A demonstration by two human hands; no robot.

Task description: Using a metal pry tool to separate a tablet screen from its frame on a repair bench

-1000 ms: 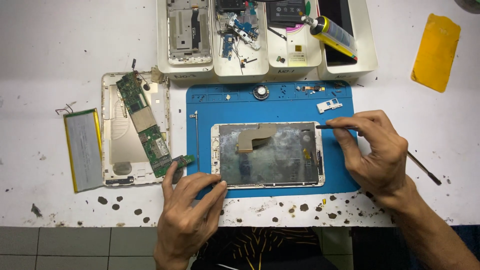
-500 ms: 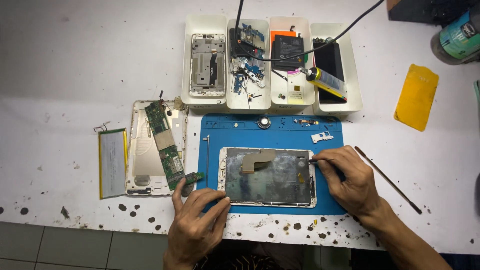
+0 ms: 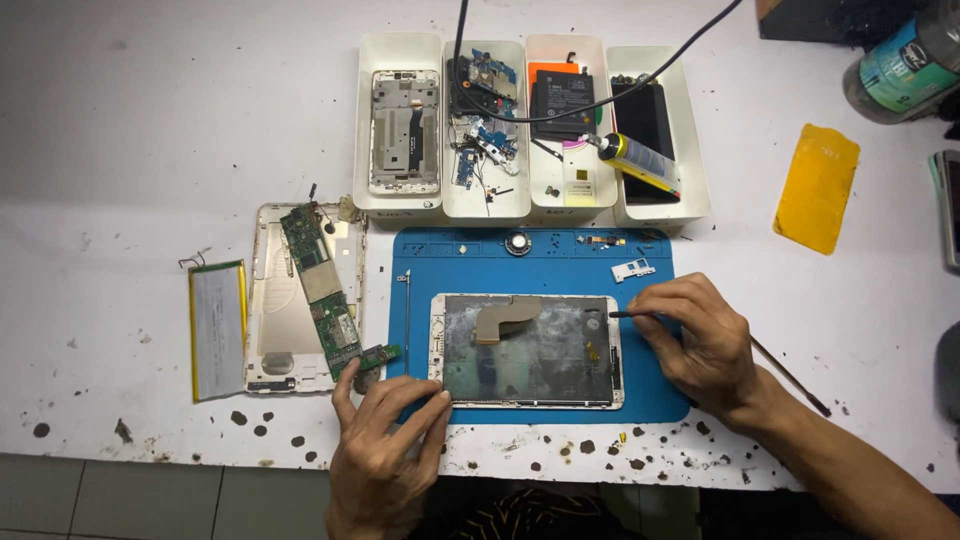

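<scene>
At centre frame, on the blue mat (image 3: 560, 265), the opened tablet (image 3: 527, 350) lay long axis left-right. Just right of it, the right hand (image 3: 700, 345) pinched a thin tool (image 3: 790, 375), tip at its right edge; the left hand (image 3: 385, 440), fingers spread, pressed its lower-left corner.

Between the earlier pictures and now the view has tilted upward: the four white trays (image 3: 530, 130), cut off at the top edge a second ago, now sit fully inside the frame, and a green-labelled can (image 3: 905, 65) has come into the upper right corner. The right hand (image 3: 700, 345), previously over the opened tablet's (image 3: 527, 350) right edge, has drawn back slightly to the right. Its thin tool's (image 3: 720, 328) tip now touches that edge.
</scene>
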